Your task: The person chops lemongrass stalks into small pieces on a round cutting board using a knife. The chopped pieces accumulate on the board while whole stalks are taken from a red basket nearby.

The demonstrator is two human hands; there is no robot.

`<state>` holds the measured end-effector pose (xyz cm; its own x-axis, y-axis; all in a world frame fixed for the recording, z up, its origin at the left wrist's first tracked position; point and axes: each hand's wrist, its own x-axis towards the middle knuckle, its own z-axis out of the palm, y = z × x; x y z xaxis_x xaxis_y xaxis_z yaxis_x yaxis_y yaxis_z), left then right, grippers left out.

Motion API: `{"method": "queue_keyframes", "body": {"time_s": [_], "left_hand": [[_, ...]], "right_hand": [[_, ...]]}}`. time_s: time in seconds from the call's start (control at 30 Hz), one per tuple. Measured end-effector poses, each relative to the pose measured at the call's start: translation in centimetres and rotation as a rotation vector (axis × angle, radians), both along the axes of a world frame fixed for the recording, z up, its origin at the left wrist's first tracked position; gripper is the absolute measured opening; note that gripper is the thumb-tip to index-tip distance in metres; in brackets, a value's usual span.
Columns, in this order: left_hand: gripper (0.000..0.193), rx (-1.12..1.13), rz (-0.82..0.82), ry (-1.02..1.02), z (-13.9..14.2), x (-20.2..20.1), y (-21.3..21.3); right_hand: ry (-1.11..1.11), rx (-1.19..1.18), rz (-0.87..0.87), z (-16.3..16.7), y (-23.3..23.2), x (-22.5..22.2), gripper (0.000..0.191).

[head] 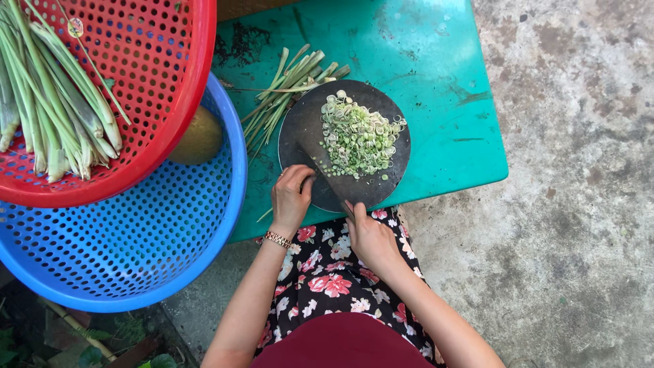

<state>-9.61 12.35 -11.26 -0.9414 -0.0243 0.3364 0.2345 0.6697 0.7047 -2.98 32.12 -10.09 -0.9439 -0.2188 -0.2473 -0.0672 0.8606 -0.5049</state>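
A round dark cutting board [381,178] lies on a teal table [436,68]. A pile of sliced green-white lemongrass rings [356,138] covers its middle. My right hand [368,235] grips the handle of a knife [328,180] whose blade lies on the board's near side. My left hand [291,197] is curled at the board's left edge beside the blade; a stalk under its fingers is hidden. Trimmed lemongrass tops [283,95] lie fanned at the board's far left.
A red perforated basket [163,75] holding whole lemongrass stalks [54,109] rests on a blue perforated basket [150,238] at the left. A brownish round object [197,140] sits between them. Rough concrete floor [579,191] lies to the right.
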Motion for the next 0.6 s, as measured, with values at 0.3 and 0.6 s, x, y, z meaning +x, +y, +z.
{"method": "queue_keyframes", "body": {"time_s": [0.3,0.6], "left_hand": [[0.013,-0.020,-0.013,0.004,-0.8,-0.1,-0.2],[0.020,0.026,-0.016,-0.018,0.1,1.1,-0.2]], "right_hand": [[-0.014,0.125,0.022,-0.4,1.2,3.1,0.025],[0.008,-0.028,-0.001,-1.2,0.3,-0.3,0.027]]}}
